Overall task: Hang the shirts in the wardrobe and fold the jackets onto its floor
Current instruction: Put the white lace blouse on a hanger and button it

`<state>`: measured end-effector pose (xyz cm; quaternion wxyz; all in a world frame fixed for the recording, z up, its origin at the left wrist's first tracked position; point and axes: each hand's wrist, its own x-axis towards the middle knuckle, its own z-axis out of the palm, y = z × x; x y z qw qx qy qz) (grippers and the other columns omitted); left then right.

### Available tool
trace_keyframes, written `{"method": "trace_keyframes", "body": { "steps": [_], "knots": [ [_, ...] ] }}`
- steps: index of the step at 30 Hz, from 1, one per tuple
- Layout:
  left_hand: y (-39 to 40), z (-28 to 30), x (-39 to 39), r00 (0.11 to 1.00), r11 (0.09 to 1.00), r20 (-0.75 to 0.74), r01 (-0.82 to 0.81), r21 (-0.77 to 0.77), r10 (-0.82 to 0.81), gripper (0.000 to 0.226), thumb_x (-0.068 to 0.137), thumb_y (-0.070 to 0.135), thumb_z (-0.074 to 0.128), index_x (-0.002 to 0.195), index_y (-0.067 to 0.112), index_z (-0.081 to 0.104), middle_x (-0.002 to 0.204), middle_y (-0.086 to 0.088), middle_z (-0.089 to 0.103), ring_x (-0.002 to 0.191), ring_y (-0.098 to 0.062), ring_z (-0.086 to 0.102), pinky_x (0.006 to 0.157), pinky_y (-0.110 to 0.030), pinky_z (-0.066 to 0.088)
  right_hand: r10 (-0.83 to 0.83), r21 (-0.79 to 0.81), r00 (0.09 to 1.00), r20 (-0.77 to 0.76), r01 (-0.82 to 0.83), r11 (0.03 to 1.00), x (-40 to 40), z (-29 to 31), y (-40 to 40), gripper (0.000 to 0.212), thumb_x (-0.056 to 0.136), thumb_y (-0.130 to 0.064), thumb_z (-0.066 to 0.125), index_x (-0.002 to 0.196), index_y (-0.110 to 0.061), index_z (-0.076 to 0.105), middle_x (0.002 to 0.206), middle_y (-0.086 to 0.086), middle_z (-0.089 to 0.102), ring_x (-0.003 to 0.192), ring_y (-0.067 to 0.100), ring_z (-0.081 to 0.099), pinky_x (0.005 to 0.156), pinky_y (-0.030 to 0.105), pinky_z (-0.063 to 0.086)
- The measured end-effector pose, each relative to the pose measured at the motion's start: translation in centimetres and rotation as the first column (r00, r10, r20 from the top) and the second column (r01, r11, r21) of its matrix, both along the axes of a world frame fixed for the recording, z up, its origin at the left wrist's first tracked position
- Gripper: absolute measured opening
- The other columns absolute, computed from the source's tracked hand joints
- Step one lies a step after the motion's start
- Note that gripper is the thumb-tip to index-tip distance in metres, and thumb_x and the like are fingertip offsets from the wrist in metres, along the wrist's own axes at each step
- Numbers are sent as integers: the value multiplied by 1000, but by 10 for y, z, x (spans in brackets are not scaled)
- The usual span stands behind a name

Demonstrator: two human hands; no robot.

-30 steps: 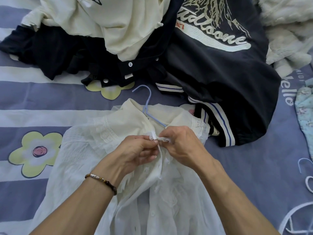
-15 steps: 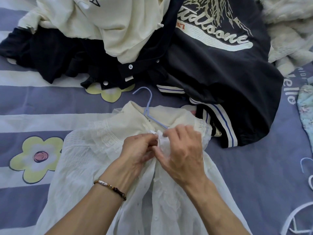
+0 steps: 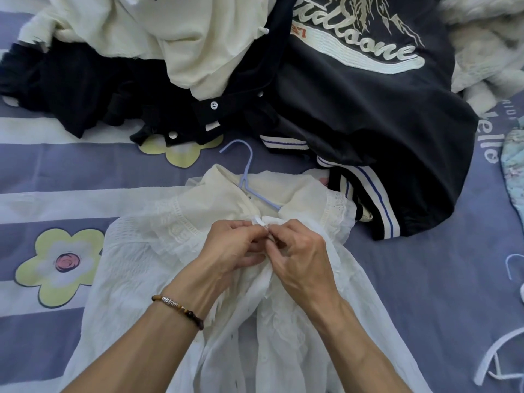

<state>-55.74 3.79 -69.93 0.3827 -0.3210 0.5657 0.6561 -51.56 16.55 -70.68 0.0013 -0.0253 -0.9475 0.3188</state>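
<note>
A white lacy shirt (image 3: 147, 259) lies flat on the bed, threaded onto a pale blue hanger (image 3: 246, 171) whose hook points away from me. My left hand (image 3: 235, 251) and my right hand (image 3: 300, 256) meet at the neckline, and each pinches one edge of the shirt's front opening just below the collar. Behind the shirt lies a dark varsity jacket (image 3: 368, 114) with cream lettering and striped cuffs. A cream garment (image 3: 181, 35) is piled on a black one (image 3: 73, 89) at the back left.
The bed (image 3: 425, 279) has a purple cover with white stripes and flower prints. A fluffy white garment (image 3: 487, 46) sits at the back right. A floral cloth (image 3: 514, 165) and more hangers (image 3: 513, 268) lie along the right edge.
Both hands have kept working at the shirt's neckline, drawing the two front edges together. The right hand's fingers have shifted slightly; the shirt and hanger stay in place.
</note>
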Motion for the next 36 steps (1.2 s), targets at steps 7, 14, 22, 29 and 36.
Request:
{"method": "trace_keyframes", "body": {
  "steps": [7, 14, 22, 29, 36],
  "knots": [
    [-4, -1, -5, 994, 994, -30, 107, -13, -108, 9, 85, 5, 73, 91, -2, 70, 83, -14, 70, 73, -17, 68, 65, -29, 58, 13, 24, 999, -34, -12, 1000, 0, -2, 4, 20, 87, -17, 56, 76, -11, 72, 64, -2, 51, 52, 12, 47, 50, 29, 42],
    [-3, -2, 1, 954, 975, -215, 186, -121, -209, 11, 91, 6, 67, 82, 2, 71, 81, -16, 69, 79, -22, 67, 73, -33, 61, -117, -108, 987, 108, 129, 986, -2, 3, 3, 16, 85, -19, 63, 72, -18, 73, 64, -6, 62, 56, 12, 57, 55, 30, 48],
    [-2, -7, 7, 875, 930, -429, 60, -363, -224, 14, 87, 10, 70, 76, 18, 72, 69, 6, 71, 65, -5, 65, 68, -26, 56, -55, -392, 746, 663, 408, 824, -15, 17, 4, 32, 90, -23, 67, 64, -5, 69, 59, 5, 65, 54, 13, 57, 66, 38, 53],
    [-2, -15, 3, 917, 953, -364, 48, -300, -161, 12, 92, 10, 63, 81, 13, 66, 70, -2, 63, 63, -13, 57, 59, -25, 48, -139, 191, 952, 273, 88, 978, -1, 9, 21, 59, 85, -25, 61, 140, -25, 41, 111, -5, 53, 77, 19, 57, 66, 35, 47],
    [4, -28, 7, 913, 926, -321, 132, -354, -253, 9, 96, 15, 58, 87, 16, 61, 71, -2, 65, 63, -16, 59, 66, -32, 49, -389, 199, 912, 134, 359, 912, -24, 12, 53, 39, 86, -8, 55, 124, -15, 55, 118, 5, 58, 95, 24, 59, 77, 33, 40]
  ]
}}
